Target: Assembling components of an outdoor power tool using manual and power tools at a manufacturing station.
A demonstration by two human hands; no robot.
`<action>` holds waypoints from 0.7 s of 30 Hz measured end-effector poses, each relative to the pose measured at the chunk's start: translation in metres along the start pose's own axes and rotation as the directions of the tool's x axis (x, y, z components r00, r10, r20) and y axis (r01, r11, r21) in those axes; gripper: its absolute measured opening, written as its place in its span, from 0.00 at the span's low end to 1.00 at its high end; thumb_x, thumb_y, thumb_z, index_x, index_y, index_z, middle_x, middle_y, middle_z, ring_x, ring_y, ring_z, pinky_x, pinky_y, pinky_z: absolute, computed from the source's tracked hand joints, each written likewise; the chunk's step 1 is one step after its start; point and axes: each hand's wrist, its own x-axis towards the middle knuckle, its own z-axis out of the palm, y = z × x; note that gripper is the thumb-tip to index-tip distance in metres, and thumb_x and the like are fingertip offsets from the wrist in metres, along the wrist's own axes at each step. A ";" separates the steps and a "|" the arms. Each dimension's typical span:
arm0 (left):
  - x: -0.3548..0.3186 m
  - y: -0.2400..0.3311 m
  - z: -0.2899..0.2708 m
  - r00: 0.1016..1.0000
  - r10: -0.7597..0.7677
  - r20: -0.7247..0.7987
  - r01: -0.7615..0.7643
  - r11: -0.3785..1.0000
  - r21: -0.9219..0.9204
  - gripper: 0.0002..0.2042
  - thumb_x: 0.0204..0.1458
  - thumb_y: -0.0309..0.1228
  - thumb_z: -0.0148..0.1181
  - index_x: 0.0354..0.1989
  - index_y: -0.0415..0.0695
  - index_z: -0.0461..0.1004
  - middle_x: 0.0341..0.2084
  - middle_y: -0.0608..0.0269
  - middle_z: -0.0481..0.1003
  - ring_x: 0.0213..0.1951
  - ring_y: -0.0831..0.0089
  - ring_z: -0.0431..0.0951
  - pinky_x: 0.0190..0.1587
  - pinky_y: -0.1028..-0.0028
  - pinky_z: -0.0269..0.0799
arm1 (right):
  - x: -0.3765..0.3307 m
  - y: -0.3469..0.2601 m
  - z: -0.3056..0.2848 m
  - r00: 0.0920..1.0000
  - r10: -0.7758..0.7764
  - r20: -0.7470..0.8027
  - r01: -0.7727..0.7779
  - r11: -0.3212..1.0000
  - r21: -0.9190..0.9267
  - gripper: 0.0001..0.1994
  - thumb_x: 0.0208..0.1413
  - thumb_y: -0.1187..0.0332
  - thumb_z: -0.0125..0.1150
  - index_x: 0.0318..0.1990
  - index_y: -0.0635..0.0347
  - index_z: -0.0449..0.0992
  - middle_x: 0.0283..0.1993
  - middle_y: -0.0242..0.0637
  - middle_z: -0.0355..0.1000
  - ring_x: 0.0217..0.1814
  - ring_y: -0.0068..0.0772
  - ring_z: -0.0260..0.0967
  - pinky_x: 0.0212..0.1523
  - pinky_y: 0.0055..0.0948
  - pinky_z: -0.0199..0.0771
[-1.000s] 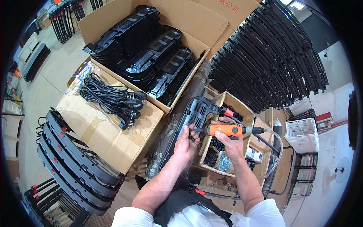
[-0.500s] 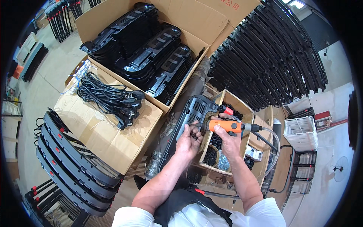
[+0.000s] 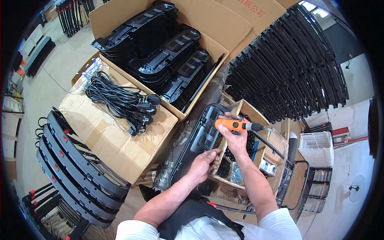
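My right hand [image 3: 237,141] is wrapped round an orange power screwdriver [image 3: 230,125], with a clear hose trailing from its rear end. The tool is over a long dark plastic housing [image 3: 199,147] with vent slots, which lies slanted in front of me. Beside the lower part of that housing is my left hand [image 3: 205,165], its fingers curled in and thumb pressed against them. Whatever those fingers hold is hidden. To the right, under my right wrist, stands a wooden parts box [image 3: 261,157] with small black parts, a round cup of black bits [image 3: 225,168] and silvery pieces [image 3: 236,174].
A carton [image 3: 208,94] at the back holds stacked glossy black housings. Black power cords [image 3: 120,98] lie on a closed carton [image 3: 108,132] at left. Curved grey parts [image 3: 80,168] are stacked nearer. Black frames [image 3: 288,64] stand at right, beyond a white basket [image 3: 316,148].
The screwdriver has moved back from my left hand and turned slightly. My left hand has dropped lower and nearer me, its fingers closing over the small dark pieces seen earlier. The view has shifted a little.
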 end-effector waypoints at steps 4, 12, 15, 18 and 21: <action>-0.005 -0.003 -0.006 0.995 0.012 -0.098 -0.004 0.996 0.089 0.12 0.72 0.33 0.55 0.57 0.41 0.76 0.34 0.68 0.77 0.33 0.80 0.76 0.36 0.79 0.74 | 0.008 -0.004 0.006 0.998 -0.014 0.064 0.017 0.999 -0.047 0.24 0.57 0.75 0.74 0.60 0.67 0.73 0.56 0.47 0.80 0.59 0.34 0.78 0.63 0.37 0.80; -0.026 -0.009 -0.012 0.998 -0.007 -0.070 0.003 0.999 -0.049 0.14 0.71 0.37 0.57 0.55 0.40 0.78 0.35 0.68 0.77 0.33 0.77 0.74 0.38 0.76 0.73 | 0.031 -0.003 0.015 0.988 0.010 0.155 0.023 0.976 -0.214 0.16 0.53 0.70 0.76 0.48 0.61 0.80 0.44 0.33 0.81 0.46 0.22 0.77 0.53 0.28 0.79; -0.032 -0.008 -0.008 0.992 -0.042 -0.121 0.031 0.995 -0.092 0.14 0.72 0.39 0.56 0.52 0.41 0.79 0.33 0.71 0.76 0.32 0.78 0.73 0.36 0.76 0.73 | 0.033 0.000 0.014 0.990 0.016 0.142 0.017 0.974 -0.225 0.17 0.54 0.70 0.76 0.50 0.62 0.80 0.45 0.33 0.81 0.47 0.21 0.78 0.54 0.28 0.79; -0.035 -0.010 -0.003 0.980 -0.028 -0.198 0.001 0.991 -0.135 0.15 0.72 0.41 0.54 0.51 0.42 0.79 0.30 0.73 0.75 0.30 0.79 0.73 0.35 0.76 0.72 | 0.025 -0.008 0.012 0.991 0.013 0.132 0.014 0.981 -0.195 0.22 0.55 0.70 0.76 0.57 0.62 0.77 0.49 0.37 0.82 0.52 0.24 0.78 0.58 0.30 0.79; -0.036 -0.003 -0.012 0.968 0.011 -0.251 -0.071 0.971 -0.229 0.16 0.72 0.44 0.55 0.50 0.43 0.79 0.30 0.73 0.74 0.31 0.78 0.73 0.36 0.76 0.72 | -0.006 -0.018 0.008 0.994 -0.012 0.108 0.015 1.000 -0.026 0.26 0.56 0.73 0.75 0.61 0.65 0.73 0.56 0.43 0.79 0.59 0.31 0.78 0.64 0.33 0.78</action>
